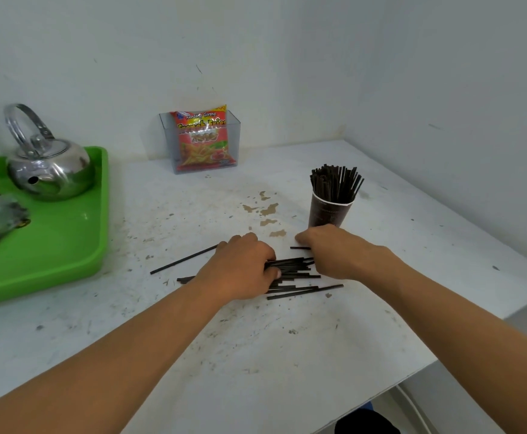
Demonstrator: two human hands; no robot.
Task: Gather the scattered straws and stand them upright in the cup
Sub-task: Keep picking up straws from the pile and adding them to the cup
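On a scuffed white table (256,355), the left hand (243,267) and right hand (334,252) press inward on loose black straws (290,270) lying left-to-right between them, fingers curled round the bundle; the half-filled cup (329,214) stands just beyond the right hand, nearer it.

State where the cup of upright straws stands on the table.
In the head view the cup stands right of centre on the white table, just beyond the right hand, with the snack holder farther back left.
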